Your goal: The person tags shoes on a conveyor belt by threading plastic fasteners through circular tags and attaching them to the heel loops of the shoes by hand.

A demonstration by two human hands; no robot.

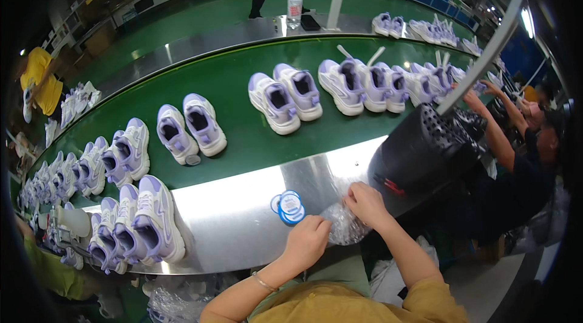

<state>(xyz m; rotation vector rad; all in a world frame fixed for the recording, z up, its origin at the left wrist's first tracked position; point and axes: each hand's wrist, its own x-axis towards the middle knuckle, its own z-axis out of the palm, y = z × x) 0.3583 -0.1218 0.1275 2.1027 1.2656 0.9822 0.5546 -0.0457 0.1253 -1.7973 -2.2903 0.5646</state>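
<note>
As the left hand (308, 239) and the right hand (366, 202) seem to pinch clear plastic (346, 227) between their fingers, gentle handling should keep the left-side round labels (291, 207) undisturbed.

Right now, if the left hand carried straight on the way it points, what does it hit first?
The crumpled clear plastic, right at the fingers of the left hand. Beyond that, probably the right hand; depth is hard to judge from this single view.
</note>
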